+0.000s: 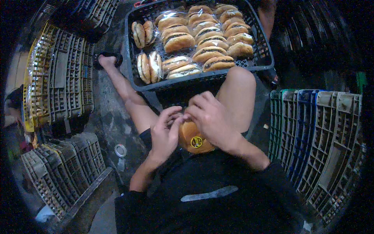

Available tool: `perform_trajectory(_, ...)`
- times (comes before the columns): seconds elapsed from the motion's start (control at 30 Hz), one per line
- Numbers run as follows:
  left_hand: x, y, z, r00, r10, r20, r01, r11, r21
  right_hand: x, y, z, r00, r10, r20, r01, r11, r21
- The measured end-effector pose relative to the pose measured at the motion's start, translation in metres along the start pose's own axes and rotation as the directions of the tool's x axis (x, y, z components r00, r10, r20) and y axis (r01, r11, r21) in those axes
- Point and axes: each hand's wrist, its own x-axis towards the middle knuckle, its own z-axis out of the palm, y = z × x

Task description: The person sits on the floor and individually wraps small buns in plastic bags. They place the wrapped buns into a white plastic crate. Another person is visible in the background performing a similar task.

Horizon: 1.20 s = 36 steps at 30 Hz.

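A round bun in a clear plastic bag (190, 131), with a yellow and black sticker on it, rests at my lap. My left hand (168, 128) and my right hand (206, 114) meet at the bag's upper end, thumbs and fingers pinched together there; the bag's gathered edge is mostly hidden by the fingers. Beyond my knees stands a black plastic crate (172, 84) holding rows of filled buns (178, 42), many in clear wrapping. Some buns at its left stand on edge in pairs.
Stacked plastic crates (62, 73) rise at the left, with grey crates (64, 166) below them. More crates (318, 131), green, blue and grey, stand at the right. A roll of tape (120, 150) lies on the floor. Part of another person (11, 111) shows at the far left.
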Motion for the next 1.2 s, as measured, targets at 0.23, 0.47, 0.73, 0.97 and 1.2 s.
perform_trajectory(0.23, -0.025, -0.03, -0.016, 0.75, -0.231, 0.619, 0.213, 0.971, 0.104, -0.051, -0.033, -0.005, 0.746, 0.465, 0.477, -0.616, 0.755, 0.227)
perform_trajectory(0.47, -0.027, -0.019, 0.014, 0.837, -0.157, 0.525, 0.118, 0.987, 0.107, -0.089, -0.019, -0.009, 0.836, 0.46, 0.298, -0.519, 0.84, 0.158)
perform_trajectory(0.73, 0.005, 0.018, 0.12, 0.956, 0.29, -0.05, -0.295, 0.944, -0.148, -0.113, 0.076, -0.013, 0.414, 0.839, -0.353, -0.652, 0.544, 0.529)
perform_trajectory(0.97, 0.007, 0.009, 0.092, 0.991, 0.116, -0.061, -0.122, 0.987, -0.106, -0.235, 0.259, 0.071, 0.345, 0.921, 0.182, -0.909, 0.376, -0.179)
perform_trajectory(1.2, 0.008, -0.021, 0.067, 0.983, -0.024, -0.182, -0.014, 0.978, -0.206, -0.323, 0.236, 0.071, 0.007, 0.994, 0.106, -0.956, 0.038, -0.291)
